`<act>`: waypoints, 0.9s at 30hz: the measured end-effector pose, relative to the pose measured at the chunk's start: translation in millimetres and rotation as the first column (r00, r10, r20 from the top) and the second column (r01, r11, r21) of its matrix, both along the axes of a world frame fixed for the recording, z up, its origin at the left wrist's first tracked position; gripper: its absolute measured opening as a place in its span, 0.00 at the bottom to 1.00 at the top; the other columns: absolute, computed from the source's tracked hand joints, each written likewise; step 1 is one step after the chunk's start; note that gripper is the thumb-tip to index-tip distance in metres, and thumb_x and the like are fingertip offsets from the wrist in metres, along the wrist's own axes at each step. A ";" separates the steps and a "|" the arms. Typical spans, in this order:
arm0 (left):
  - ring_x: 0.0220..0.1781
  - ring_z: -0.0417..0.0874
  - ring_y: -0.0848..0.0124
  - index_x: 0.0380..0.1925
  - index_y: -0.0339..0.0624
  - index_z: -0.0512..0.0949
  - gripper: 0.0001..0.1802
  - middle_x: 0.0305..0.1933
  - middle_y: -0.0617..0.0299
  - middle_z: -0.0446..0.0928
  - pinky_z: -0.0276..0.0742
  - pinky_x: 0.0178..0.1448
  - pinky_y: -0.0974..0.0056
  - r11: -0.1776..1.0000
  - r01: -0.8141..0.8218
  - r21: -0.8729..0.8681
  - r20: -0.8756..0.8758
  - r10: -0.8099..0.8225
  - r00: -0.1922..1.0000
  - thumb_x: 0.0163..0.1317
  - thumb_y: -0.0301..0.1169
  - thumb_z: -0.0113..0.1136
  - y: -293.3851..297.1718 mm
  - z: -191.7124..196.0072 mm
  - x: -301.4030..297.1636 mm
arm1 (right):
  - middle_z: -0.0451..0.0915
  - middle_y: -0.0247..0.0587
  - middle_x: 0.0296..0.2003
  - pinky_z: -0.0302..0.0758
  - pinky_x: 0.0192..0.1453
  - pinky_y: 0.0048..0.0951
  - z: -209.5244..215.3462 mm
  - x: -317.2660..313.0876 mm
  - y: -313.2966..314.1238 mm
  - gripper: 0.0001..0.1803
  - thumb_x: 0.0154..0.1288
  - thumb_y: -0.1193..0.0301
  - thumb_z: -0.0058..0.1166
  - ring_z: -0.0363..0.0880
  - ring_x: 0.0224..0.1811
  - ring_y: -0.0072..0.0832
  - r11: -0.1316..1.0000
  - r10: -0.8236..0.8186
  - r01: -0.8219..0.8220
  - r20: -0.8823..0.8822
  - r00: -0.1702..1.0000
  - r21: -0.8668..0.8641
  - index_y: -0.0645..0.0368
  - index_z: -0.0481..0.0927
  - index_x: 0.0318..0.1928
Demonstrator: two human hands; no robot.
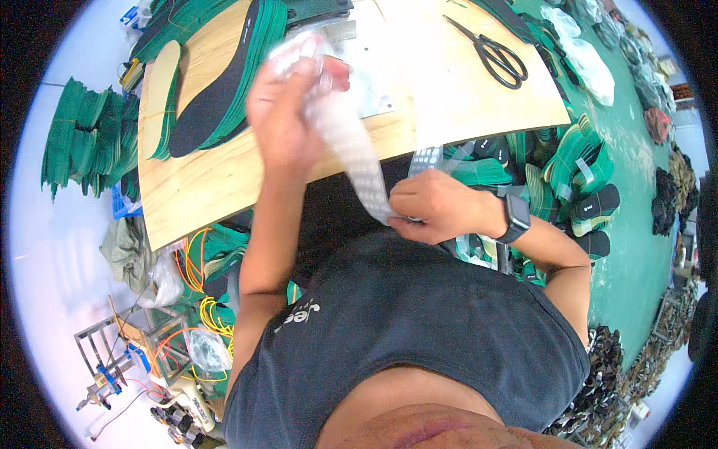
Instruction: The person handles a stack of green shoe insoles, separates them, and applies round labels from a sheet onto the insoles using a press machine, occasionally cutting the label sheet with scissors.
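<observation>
A long pale strip with rows of small marks, like a strip of stickers [353, 156], stretches between my two hands above the wooden table's near edge. My left hand [288, 112] is raised over the table, closed around the strip's upper part; motion blurs its fingertips and the bunched end there. Lower and to the right, my right hand [434, 206] pinches the strip's lower part, in front of my chest. Another printed piece [426, 159] shows just beyond the right hand; whether it belongs to the same strip I cannot tell.
Stacks of green and black insoles [217, 105] lie on the wooden table [202, 183], left of my left hand. Black-handled scissors [497, 61] rest at its far right. Bundled insoles [572, 161] crowd below its right edge. Orange and yellow cords [213, 314] hang at lower left.
</observation>
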State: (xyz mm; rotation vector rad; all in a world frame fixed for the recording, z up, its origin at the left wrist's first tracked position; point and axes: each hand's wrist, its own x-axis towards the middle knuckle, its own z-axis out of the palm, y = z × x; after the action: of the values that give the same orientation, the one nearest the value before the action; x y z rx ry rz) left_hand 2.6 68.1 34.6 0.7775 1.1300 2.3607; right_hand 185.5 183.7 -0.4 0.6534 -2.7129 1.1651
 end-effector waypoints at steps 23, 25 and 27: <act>0.29 0.81 0.74 0.39 0.36 0.77 0.06 0.31 0.56 0.82 0.77 0.32 0.72 0.969 -0.043 -0.241 0.074 0.063 0.995 0.65 0.27 0.55 -31.1 -46.5 -6.4 | 0.81 0.41 0.33 0.73 0.38 0.28 5.7 -7.6 226.3 0.16 0.63 0.66 0.53 0.80 0.32 0.29 0.521 -0.801 0.852 0.316 0.508 -0.050 0.70 0.78 0.41; 0.27 0.80 0.75 0.38 0.36 0.78 0.06 0.31 0.58 0.81 0.77 0.32 0.72 0.969 -0.073 -0.235 0.061 0.090 0.994 0.63 0.26 0.55 -34.7 -43.6 -6.7 | 0.80 0.40 0.37 0.72 0.38 0.24 25.5 -1.3 171.3 0.18 0.67 0.66 0.51 0.77 0.31 0.25 0.449 -0.682 0.776 0.391 0.618 -0.442 0.67 0.72 0.50; 0.25 0.76 0.78 0.36 0.35 0.79 0.06 0.29 0.63 0.79 0.72 0.29 0.74 0.953 -0.133 -0.271 -0.022 0.132 0.991 0.61 0.25 0.56 -38.9 -40.0 -7.3 | 0.77 0.35 0.33 0.73 0.38 0.20 27.6 0.7 136.2 0.18 0.64 0.66 0.57 0.76 0.30 0.21 0.514 -0.548 0.655 0.375 0.747 -0.553 0.65 0.72 0.48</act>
State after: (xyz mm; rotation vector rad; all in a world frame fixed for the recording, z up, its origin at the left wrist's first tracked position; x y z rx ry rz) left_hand -4.7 29.2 -5.4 0.6255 1.5112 2.2405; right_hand 186.2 319.9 27.2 -0.4878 -2.0251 1.8047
